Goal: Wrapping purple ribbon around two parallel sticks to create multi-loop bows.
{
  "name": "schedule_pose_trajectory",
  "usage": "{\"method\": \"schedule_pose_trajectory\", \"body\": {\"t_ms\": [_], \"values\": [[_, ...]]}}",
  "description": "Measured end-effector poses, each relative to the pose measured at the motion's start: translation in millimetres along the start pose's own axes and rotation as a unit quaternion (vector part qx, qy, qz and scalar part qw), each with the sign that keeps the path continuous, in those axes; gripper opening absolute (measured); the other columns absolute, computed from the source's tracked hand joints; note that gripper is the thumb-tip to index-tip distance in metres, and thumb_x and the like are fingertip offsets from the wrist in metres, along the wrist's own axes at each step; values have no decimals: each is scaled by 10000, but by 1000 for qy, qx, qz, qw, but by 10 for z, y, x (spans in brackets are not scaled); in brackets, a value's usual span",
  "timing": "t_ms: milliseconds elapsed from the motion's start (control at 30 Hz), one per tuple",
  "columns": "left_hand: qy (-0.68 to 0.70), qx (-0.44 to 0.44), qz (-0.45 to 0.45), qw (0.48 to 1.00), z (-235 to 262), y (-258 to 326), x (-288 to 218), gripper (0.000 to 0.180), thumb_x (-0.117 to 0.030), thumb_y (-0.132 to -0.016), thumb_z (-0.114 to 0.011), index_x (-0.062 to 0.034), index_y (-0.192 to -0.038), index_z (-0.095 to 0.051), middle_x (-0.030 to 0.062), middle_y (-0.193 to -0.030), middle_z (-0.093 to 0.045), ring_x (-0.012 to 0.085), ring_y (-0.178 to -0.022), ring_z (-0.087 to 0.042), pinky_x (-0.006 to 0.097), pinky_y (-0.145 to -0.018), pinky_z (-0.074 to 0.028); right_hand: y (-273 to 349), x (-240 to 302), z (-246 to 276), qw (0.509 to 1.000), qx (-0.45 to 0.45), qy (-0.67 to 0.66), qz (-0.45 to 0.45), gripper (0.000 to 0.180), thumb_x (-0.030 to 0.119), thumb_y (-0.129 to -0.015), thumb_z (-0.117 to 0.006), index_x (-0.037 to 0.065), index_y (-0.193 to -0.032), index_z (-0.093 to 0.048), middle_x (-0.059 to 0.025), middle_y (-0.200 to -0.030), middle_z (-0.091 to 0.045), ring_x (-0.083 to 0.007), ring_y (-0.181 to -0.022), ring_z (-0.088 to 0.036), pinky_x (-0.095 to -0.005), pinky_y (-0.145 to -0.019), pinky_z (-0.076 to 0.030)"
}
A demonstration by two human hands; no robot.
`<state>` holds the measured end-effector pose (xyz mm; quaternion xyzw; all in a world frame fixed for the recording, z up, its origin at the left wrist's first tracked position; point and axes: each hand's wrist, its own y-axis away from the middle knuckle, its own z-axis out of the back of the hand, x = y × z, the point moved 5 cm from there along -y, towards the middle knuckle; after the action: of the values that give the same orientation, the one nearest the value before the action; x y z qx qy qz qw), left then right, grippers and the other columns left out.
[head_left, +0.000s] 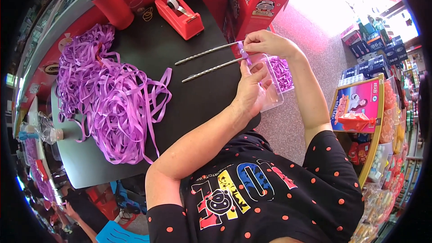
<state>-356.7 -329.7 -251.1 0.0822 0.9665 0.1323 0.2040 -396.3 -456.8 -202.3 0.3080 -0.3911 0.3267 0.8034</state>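
Ribbon (pixel 243 51) is pinched by left hand (pixel 252 87) and right hand (pixel 270 45) beside a container (pixel 288 90) of purple pieces (pixel 282 73).

The short-sleeved black shirt (pixel 310 198) bears red dots (pixel 285 217).

Here on your black shirt (pixel 315 184), big block letters (pixel 245 180) run in red, yellow and blue, small pale print above! To your right, the pink-and-blue poster (pixel 360 101) shows writing, and dark blue boxes (pixel 374 65) carry pale characters.
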Motion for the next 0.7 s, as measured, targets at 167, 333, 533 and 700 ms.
{"method": "schedule_pose_trajectory", "body": {"t_ms": [167,333,533,700], "values": [[4,-11,-2,1000,0,15,-19,691,-45,-821,-616,-266,-1378,-272,12,-1159,-412,123,-960,-459,385,-908,-343,-80,-54,-7,997,-24,69,-41,232,223,-860,-643,-8,-872,-642,5,-744,-612,-52,-711,-529,-233,-648,-440],[5,-5,-3,1000,1,0,-11,651,-56,-827,-613,-256,-1356,-290,8,-1152,-414,123,-975,-451,382,-901,-345,-79,-71,-11,994,-55,86,-36,254,237,-838,-667,-16,-837,-647,-11,-714,-612,-62,-681,-534,-245,-625,-445],[4,-14,-1,1000,-7,12,-17,594,-51,-836,-602,-241,-1321,-317,5,-1147,-416,130,-981,-450,374,-895,-349,16,4,-49,982,-103,129,-90,294,261,-808,-697,-22,-884,-674,-74,-778,-665,-104,-713,-594,-275,-647,-470],[11,-17,3,1000,-21,32,-33,545,-43,-848,-573,-235,-1300,-338,8,-1141,-439,143,-992,-456,383,-897,-356,87,-86,-60,984,-129,104,-71,312,265,-833,-679,-18,-964,-682,-85,-864,-685,-116,-800,-618,-280,-706,-481]]}}
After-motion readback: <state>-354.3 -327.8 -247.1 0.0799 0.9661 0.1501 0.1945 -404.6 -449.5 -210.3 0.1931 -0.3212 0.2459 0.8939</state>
